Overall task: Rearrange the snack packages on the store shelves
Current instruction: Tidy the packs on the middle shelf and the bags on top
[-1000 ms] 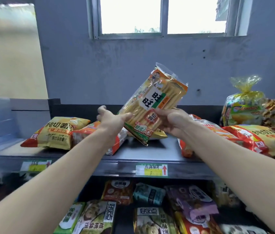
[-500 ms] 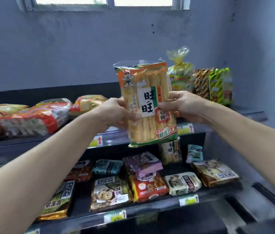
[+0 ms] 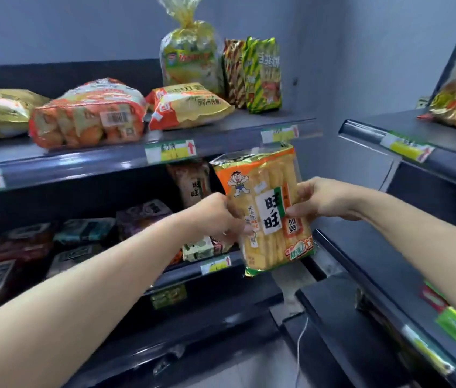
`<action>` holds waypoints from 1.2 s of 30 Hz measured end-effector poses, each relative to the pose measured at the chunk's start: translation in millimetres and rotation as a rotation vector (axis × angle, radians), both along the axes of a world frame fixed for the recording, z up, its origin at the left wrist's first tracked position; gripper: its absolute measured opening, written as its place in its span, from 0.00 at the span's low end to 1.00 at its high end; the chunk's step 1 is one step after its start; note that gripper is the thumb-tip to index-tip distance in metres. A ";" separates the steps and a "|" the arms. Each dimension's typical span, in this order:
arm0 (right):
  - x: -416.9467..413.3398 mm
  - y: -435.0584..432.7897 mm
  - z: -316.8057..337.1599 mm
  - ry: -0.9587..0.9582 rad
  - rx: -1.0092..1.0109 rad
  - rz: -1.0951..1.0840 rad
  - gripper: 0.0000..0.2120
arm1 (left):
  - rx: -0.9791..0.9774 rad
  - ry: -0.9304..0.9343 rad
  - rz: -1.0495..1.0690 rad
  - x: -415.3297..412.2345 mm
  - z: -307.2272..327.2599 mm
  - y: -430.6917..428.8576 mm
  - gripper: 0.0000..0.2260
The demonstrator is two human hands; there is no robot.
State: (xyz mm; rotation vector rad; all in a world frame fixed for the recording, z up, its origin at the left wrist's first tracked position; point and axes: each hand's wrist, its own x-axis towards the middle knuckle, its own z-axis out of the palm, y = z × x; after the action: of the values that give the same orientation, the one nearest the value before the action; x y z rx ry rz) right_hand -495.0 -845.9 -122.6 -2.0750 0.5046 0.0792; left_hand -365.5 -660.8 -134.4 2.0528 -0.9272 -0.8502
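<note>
I pinch the rice cracker pack upright by its sides, left hand and right hand closed on it, label facing me, near the middle shelf right end, probably to slot in

The cracker packet carries large black characters 旺旺 on a white panel, with 仙貝 in a red patch just below and to the right, and a cartoon boy printed near its top left corner. A brown packet standing on the middle shelf behind it shows the same 旺旺. The price tag on the top shelf's edge bears a red upward arrow; its small print is unreadable. The orange bag above shows a barcode.
</note>
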 end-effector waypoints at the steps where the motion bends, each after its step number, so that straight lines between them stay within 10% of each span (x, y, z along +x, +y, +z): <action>1: -1.0 -2.8 -10.1 0.021 -0.011 -0.014 0.06 | 0.010 0.016 0.009 -1.7 -11.4 -5.0 0.11; 25: 275.9 -28.3 -128.7 -0.058 -0.387 -0.180 0.09 | -0.283 0.167 0.669 206.5 -106.7 -48.7 0.09; 36: 304.3 -36.8 -183.5 -0.009 -0.127 -0.156 0.07 | -0.172 0.198 0.643 251.4 -162.1 -67.6 0.12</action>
State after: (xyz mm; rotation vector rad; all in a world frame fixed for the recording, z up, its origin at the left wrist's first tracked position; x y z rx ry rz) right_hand -190.6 -882.7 -306.1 -2.1508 0.6793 -0.0558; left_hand -114.1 -728.3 -296.5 1.8978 -0.1911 -0.5788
